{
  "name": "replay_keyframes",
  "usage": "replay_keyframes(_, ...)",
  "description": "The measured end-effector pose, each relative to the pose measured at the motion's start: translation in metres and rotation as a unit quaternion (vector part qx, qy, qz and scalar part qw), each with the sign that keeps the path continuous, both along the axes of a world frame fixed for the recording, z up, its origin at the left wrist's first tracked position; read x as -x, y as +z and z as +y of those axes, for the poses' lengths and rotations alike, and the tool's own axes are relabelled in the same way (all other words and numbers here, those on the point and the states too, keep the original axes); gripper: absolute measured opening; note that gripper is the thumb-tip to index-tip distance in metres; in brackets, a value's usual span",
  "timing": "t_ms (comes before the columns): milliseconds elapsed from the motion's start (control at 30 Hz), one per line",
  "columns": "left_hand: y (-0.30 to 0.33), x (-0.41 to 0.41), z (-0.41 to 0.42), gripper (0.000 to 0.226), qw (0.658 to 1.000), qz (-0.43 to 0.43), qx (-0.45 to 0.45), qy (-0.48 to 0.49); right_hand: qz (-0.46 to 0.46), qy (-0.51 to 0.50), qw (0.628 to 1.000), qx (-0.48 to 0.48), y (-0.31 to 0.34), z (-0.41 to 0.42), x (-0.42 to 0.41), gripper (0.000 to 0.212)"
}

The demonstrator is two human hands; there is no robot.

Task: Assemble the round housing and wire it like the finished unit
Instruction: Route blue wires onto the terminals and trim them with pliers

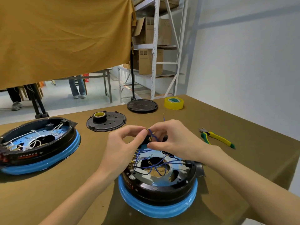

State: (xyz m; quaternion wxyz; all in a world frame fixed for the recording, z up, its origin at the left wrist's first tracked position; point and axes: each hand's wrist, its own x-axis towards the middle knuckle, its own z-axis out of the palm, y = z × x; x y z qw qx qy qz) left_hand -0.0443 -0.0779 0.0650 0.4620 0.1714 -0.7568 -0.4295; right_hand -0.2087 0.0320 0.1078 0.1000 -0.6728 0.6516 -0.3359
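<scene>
A round black housing (pixel 162 189) with a blue film rim sits in front of me, several blue wires (pixel 155 166) looping inside it. Both hands hover over its far edge. My left hand (pixel 125 146) pinches the end of a blue wire (pixel 152 133) between thumb and forefinger. My right hand (pixel 175 140) pinches the same wire close beside it; the wire's free end sticks up behind the fingers. A second round housing (pixel 37 143) with white wires lies at the left.
A black cover plate (pixel 112 124) carries a small yellow tape roll (pixel 99 116). Behind it lie a round black base (pixel 142 106) and a large yellow tape roll (pixel 174 103). Yellow-green cutters (pixel 215 138) lie at right. The table edge falls away on the right.
</scene>
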Motion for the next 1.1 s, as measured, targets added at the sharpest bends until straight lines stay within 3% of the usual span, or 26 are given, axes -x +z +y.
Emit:
replay_keyframes(200,0.005,-0.005,-0.003,0.009,1.0,-0.017,0.019,-0.012,0.018,0.001,1.0,-0.025,-0.001,0.008,-0.013,0.019)
replay_keyframes(400,0.008,-0.005,-0.008,0.006,1.0,-0.025,0.014,-0.004,0.148,-0.065,0.983,-0.092,0.011,0.011,-0.005,0.024)
replay_keyframes(533,0.011,-0.007,-0.013,0.006,0.999,-0.005,0.027,0.026,0.205,-0.067,0.975,-0.058,0.013,0.02,-0.001,0.027)
replay_keyframes(633,0.01,-0.01,-0.012,0.008,0.996,0.006,0.076,0.052,0.159,-0.037,0.986,-0.032,0.018,0.03,-0.001,0.032)
replay_keyframes(833,0.011,-0.015,-0.012,0.018,0.965,0.003,0.258,0.045,-0.112,0.074,0.989,-0.061,0.052,0.05,0.022,0.018)
replay_keyframes(967,0.004,-0.014,-0.016,0.015,0.953,0.002,0.302,0.019,-0.072,-0.086,0.994,0.015,0.042,0.025,0.031,0.017)
replay_keyframes(1100,-0.001,-0.014,-0.015,0.013,0.951,0.014,0.309,-0.009,-0.004,-0.117,0.984,-0.131,0.022,-0.009,0.025,0.037)
